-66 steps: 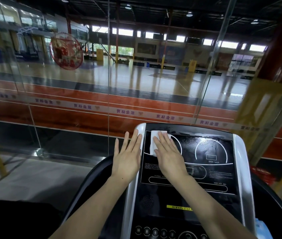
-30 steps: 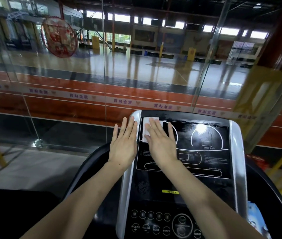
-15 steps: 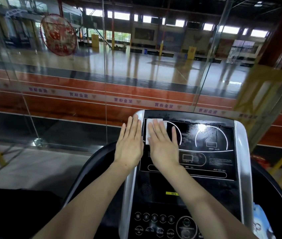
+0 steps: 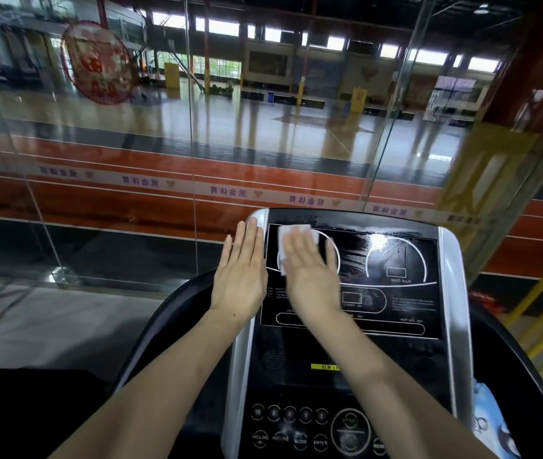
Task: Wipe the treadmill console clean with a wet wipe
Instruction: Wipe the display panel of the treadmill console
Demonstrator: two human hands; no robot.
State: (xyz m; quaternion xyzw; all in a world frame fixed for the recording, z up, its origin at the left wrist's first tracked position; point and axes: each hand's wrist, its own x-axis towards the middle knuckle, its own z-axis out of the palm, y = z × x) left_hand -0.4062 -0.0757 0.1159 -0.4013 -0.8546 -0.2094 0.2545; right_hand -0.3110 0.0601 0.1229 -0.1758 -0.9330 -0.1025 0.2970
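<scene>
Wet wipe (image 4: 296, 234): white, folded, lying flat on the upper left of the treadmill console (image 4: 396, 313) display, pinned beneath the right hand (image 4: 310, 270). Right hand open, palm down, fingers extended over the wipe; its top and left edges show past the fingertips. Left hand (image 4: 242, 273) open and flat, resting on the console's silver left trim (image 4: 240, 359), just beside the right hand. Display surface right of the wipe shows wet streaks.

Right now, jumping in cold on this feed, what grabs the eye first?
Two bare hands on the treadmill console: the right hand presses a white wet wipe flat on the upper left of the black display, and the left hand rests open on the silver left edge. Behind it, glass panels show a large sports hall.
</scene>
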